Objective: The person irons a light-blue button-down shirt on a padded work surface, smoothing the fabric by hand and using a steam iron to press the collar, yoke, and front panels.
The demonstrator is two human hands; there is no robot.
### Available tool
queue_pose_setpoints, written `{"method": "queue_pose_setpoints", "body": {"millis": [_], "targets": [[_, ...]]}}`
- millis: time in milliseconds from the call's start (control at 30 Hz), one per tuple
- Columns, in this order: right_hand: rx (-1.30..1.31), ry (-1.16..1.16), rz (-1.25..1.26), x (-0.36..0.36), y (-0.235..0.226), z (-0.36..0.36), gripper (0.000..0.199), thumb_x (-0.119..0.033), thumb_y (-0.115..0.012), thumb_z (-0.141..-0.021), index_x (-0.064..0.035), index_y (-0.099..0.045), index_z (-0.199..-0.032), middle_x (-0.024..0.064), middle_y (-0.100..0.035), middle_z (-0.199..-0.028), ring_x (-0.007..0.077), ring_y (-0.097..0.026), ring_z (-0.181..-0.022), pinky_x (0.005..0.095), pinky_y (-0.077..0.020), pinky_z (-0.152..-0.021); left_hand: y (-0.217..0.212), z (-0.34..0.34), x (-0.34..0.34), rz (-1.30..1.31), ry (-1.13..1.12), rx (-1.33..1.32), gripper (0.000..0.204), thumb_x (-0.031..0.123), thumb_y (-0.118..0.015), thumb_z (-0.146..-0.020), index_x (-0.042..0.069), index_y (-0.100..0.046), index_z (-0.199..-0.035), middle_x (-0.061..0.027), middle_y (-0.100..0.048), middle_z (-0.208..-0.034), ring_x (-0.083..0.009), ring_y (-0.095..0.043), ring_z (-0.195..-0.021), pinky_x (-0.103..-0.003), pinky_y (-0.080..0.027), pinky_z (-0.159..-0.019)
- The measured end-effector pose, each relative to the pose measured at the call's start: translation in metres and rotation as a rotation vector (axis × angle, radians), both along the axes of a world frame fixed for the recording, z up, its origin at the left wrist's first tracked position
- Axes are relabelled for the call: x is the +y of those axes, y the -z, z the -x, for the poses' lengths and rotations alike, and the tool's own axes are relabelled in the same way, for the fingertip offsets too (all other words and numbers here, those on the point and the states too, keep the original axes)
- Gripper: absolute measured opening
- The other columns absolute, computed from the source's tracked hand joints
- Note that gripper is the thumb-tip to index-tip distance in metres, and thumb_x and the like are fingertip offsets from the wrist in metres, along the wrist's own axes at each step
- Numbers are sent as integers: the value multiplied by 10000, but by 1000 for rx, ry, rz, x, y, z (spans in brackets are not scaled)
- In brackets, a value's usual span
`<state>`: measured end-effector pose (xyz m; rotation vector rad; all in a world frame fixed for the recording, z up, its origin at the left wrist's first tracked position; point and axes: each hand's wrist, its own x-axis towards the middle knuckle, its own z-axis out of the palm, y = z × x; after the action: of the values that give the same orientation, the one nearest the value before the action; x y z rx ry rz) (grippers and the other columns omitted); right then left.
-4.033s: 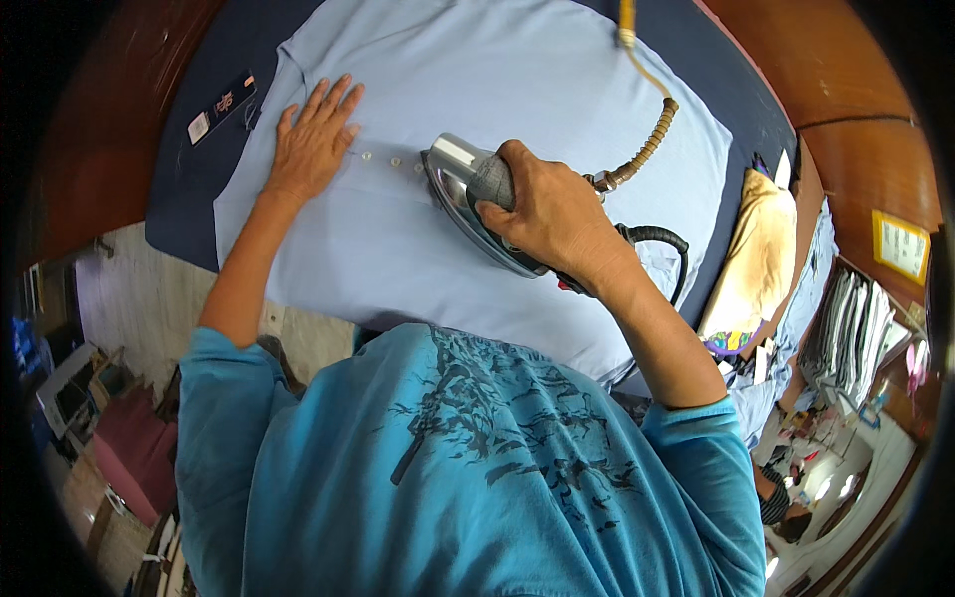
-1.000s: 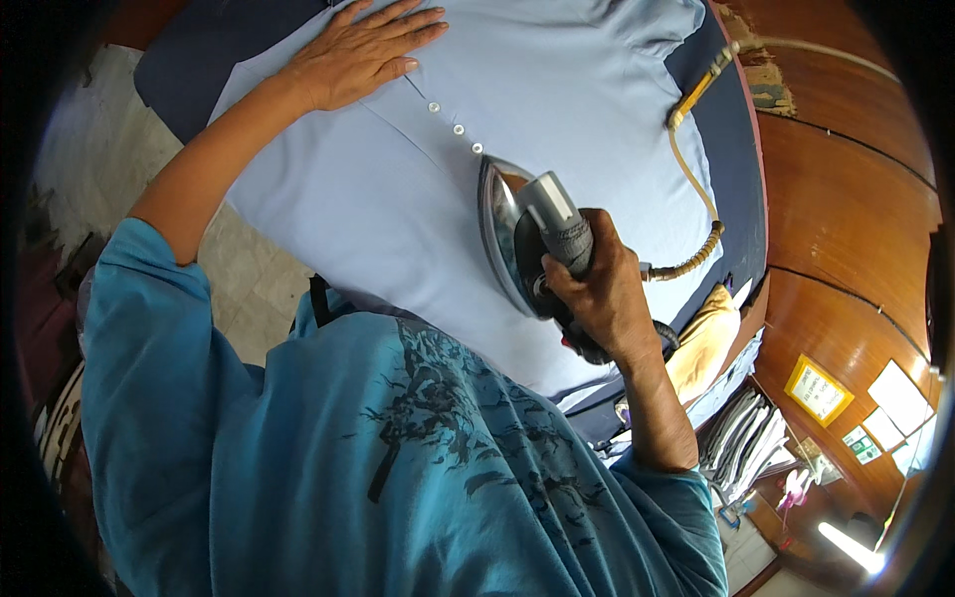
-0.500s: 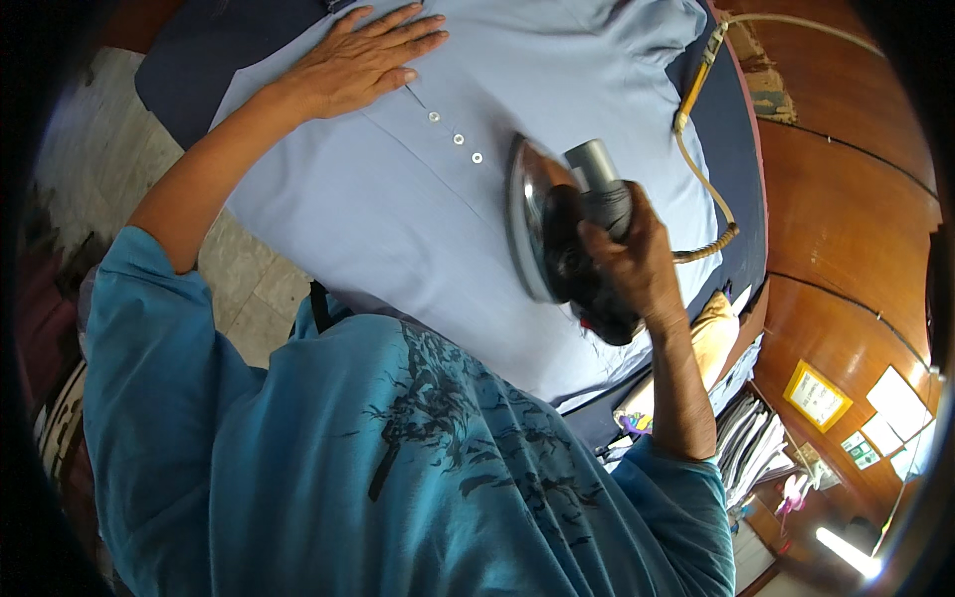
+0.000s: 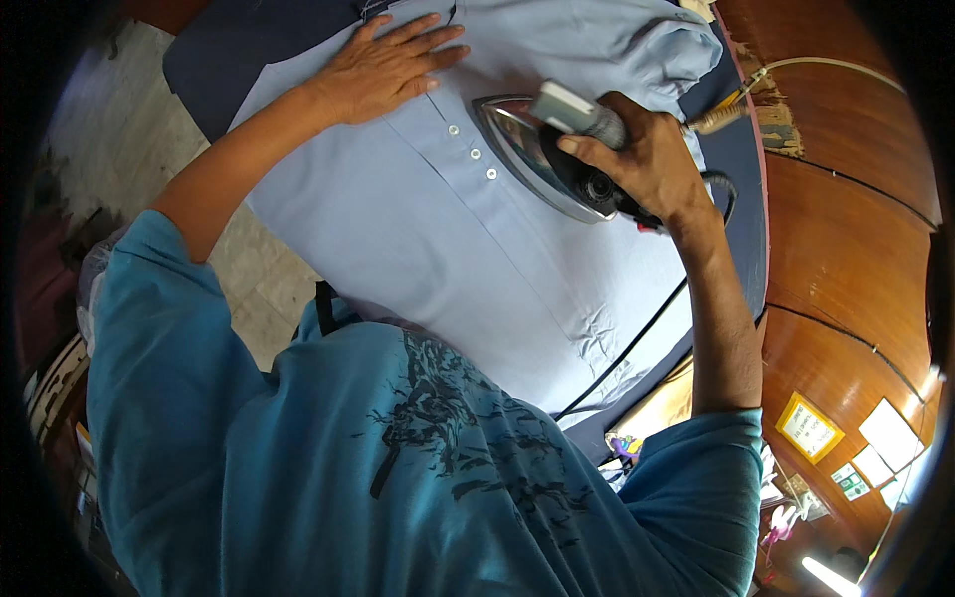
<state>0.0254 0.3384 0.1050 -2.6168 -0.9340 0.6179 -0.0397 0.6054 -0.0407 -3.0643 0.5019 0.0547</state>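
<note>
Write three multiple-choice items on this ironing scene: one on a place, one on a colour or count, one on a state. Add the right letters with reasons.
1. Where does the left hand rest?
A. flat on the shirt, beside the button strip
B. on the iron's handle
C. on the wooden wall

2. How many white buttons show near the iron?
A. one
B. three
C. six

3. How does the right hand stand?
A. open above the cloth
B. shut around the iron's handle
C. pinching the cord

Answers:
1 A: the palm and spread fingers lie on the light blue cloth, left of the placket.
2 B: three small buttons sit in a row just left of the soleplate's edge.
3 B: the hand is wrapped over the dark handle, the iron on the shirt over the dark blue board.
</note>
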Motion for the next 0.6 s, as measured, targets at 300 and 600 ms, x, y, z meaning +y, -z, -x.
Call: {"method": "queue_pose_setpoints", "body": {"millis": [300,600], "targets": [[-82,-415,82,8,9,-25,565,-522,-661,-759,-62,-635,-1086,156,-684,-766,239,-692,-684,343,-584,-682,19,-5,8,-26,11,-115,478,404,-265,-975,315,-227,-1444,96,-173,-1515,-122,-133,-1400,-415,-87,-1158],[-94,-718,38,21,7,-56,461,-413,-726,-721,-98,-647,-1048,108,-698,-864,220,-694,-744,321,-578,-719,1,-12,15,232,123,30,516,348,-316,-956,129,-298,-1423,-75,-252,-1495,-245,-177,-1394,-500,-116,-1067]]}}
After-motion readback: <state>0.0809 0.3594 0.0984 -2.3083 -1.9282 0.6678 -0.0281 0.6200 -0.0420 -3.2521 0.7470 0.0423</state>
